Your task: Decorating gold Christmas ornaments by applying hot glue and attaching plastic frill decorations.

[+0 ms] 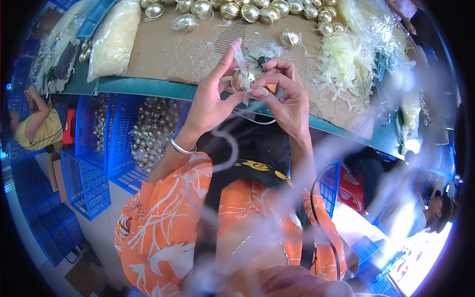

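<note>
Above the near table edge, my left hand (210, 99) holds a gold perforated ball (238, 80) with its thumb and curled fingers, while its index finger points up. A clear plastic strip (239, 54) runs from that fingertip down over the ball. From the other side, my right hand (292, 101) pinches at the strip close to the ball with thumb and forefinger. A dark pointed tool (261, 60) shows beside its curled fingers, with an orange part lower down. The tool's kind and full grip are partly hidden.
Several gold balls (229, 10) in clear wrapping line the far side of the cardboard-covered table (168, 49). A bag of pale strips (115, 37) lies left, loose strips (341, 59) right. Blue crates (114, 128) with gold balls stand below. Other people work at both sides.
</note>
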A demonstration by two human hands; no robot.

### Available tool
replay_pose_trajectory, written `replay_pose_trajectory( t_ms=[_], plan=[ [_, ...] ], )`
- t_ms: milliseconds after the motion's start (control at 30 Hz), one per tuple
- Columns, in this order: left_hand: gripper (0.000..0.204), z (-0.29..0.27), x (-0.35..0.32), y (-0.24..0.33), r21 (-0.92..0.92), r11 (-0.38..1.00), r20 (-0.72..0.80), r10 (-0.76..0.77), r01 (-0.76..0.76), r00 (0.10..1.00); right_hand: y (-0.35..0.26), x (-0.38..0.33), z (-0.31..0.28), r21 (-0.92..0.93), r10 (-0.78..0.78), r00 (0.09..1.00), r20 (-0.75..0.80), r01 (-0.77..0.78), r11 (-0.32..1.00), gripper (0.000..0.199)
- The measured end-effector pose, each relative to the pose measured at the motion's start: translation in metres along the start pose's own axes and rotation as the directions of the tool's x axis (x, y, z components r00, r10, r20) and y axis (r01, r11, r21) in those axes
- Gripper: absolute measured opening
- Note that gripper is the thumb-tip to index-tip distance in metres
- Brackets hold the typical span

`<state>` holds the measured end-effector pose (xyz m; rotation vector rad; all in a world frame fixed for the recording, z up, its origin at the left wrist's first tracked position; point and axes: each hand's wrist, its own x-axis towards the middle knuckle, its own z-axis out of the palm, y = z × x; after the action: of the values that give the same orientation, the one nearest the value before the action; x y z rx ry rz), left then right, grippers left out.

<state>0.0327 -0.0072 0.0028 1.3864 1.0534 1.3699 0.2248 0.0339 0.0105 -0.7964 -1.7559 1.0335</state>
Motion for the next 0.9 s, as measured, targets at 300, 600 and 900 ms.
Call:
replay_pose_trajectory(
  t_ms=[300, 600, 900],
  plan=[
    [0.102, 0.004, -0.008, 0.0, 0.104, 0.985, 0.065, 0.131, -0.137, 0.989, -0.003, -0.001, 0.012, 0.101, 0.074, 0.993, -0.091, -0.064, 0.993, 0.017],
    [0.095, 0.006, -0.007, 0.0, 0.065, 0.991, 0.063, 0.117, -0.121, 0.991, -0.004, -0.014, 0.019, 0.067, 0.082, 0.962, -0.259, -0.067, 0.996, 0.046],
    [0.095, 0.008, -0.001, -0.004, 0.121, 0.985, 0.031, 0.117, -0.12, 0.993, -0.002, -0.033, 0.039, -0.602, -0.348, 0.913, -0.213, 0.159, 0.783, 0.033]
  ],
)
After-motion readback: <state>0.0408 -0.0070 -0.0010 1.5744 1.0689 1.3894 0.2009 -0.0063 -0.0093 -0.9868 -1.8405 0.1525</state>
